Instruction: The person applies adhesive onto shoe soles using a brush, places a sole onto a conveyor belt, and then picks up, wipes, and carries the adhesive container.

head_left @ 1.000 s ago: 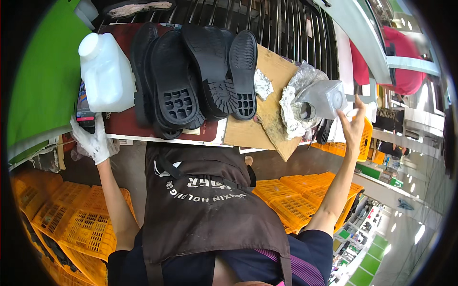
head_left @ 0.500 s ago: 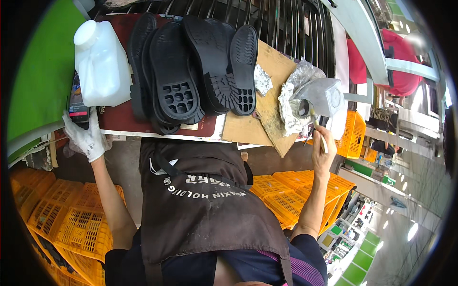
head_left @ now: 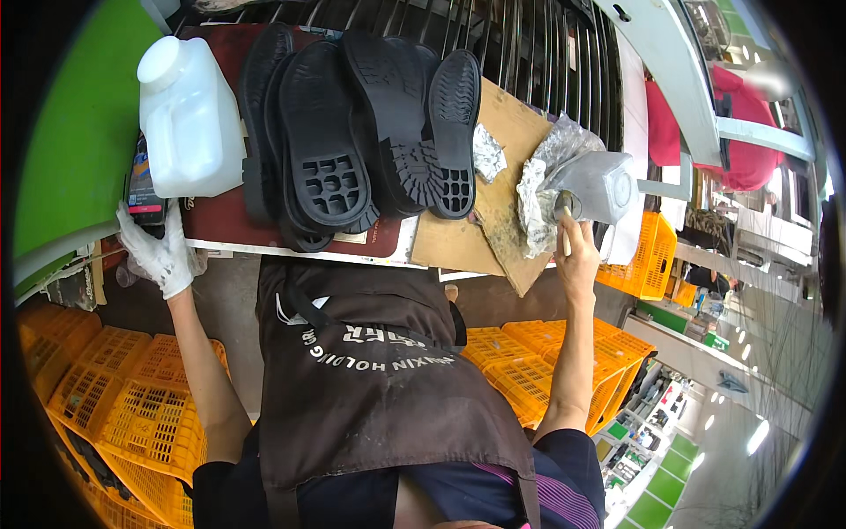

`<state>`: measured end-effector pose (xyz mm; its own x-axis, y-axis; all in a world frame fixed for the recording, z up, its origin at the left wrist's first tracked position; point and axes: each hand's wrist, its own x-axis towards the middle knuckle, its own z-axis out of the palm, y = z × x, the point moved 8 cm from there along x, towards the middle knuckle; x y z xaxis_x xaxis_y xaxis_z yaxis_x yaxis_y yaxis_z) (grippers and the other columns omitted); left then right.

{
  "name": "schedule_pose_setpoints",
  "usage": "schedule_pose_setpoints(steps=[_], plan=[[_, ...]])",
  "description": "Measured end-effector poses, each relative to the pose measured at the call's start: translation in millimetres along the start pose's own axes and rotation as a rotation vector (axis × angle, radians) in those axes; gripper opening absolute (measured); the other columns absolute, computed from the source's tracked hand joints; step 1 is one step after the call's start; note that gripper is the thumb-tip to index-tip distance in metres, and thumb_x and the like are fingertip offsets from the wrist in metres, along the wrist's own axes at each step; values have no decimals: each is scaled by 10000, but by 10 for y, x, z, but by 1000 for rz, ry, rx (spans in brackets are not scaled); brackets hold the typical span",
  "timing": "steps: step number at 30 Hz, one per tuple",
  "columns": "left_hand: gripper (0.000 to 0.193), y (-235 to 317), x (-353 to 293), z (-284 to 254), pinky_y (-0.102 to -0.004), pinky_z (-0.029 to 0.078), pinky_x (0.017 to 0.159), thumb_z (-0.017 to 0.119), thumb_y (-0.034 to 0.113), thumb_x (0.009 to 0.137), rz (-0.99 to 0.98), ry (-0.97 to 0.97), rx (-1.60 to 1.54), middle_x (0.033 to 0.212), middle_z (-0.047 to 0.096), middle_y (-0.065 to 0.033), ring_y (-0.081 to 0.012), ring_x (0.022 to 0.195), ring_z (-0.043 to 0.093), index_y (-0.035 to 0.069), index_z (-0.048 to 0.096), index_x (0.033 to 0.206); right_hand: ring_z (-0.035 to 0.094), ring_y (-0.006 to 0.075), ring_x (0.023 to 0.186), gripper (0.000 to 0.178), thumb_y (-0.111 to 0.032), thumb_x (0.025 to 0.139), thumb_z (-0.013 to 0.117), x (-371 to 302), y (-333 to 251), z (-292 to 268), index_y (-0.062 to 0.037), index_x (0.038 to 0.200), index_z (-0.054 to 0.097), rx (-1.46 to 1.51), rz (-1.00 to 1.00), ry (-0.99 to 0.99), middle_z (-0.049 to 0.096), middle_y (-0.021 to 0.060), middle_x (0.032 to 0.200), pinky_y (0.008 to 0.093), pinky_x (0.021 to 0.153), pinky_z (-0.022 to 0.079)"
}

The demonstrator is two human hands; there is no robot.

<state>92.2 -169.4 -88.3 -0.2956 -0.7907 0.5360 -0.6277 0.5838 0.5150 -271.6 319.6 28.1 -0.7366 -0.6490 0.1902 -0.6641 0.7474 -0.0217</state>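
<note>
My left hand, in a white glove, has its fingers spread around the lower end of a phone; whether it grips it I cannot tell. Beside the phone stands a translucent white plastic jug. My bare right hand is closed around a brush. The brush's tip is at the opening of a cloudy plastic bottle lying tilted in crumpled foil and plastic film. Between my hands, several black shoe soles lean side by side, some with lattice heels facing me.
Beneath the soles lies a dark red board, with stained cardboard to its right. Black rollers run behind. Yellow crates are stacked below on both sides. A metal frame rises at the right, a person in red beyond.
My right hand has moved slightly left, bringing the brush more upright at the bottle's opening. The left hand and soles stay much as they were.
</note>
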Motion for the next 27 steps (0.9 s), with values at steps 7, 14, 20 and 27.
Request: schedule_pose_setpoints(steps=[7, 14, 20, 27], plan=[[816, 48, 20, -8, -453, 339, 1048, 768, 319, 767, -3, -15, 55, 1332, 462, -267, -381, 1233, 439, -69, 370, 1364, 613, 311, 694, 289, -38, 813, 624, 33, 50, 179, -123, 1088, 599, -166, 10, 3, 559, 105, 852, 400, 576, 503], [820, 26, 5, -12, -452, 339, 1047, 769, 319, 761, -7, -11, 52, 1326, 468, -264, -379, 1234, 436, -74, 373, 1361, 631, 327, 732, 229, -89, 847, 610, 96, 113, 211, -104, 1075, 619, -237, 150, -1, 586, 128, 861, 405, 584, 509], [815, 33, 9, -3, -453, 340, 1048, 771, 314, 761, -9, -4, 34, 1319, 468, -271, -381, 1228, 441, -76, 379, 1358, 638, 341, 779, 160, -98, 866, 619, 95, 198, 96, -58, 1017, 654, 6, 156, 117, 637, 163, 891, 398, 674, 511], [810, 52, 8, -15, -453, 342, 1046, 784, 289, 748, -16, -7, 47, 1316, 471, -272, -379, 1224, 447, -73, 387, 1355, 633, 305, 792, 138, -47, 880, 611, 21, 307, 78, -11, 1008, 647, 306, 256, 112, 640, 178, 885, 362, 713, 497]])
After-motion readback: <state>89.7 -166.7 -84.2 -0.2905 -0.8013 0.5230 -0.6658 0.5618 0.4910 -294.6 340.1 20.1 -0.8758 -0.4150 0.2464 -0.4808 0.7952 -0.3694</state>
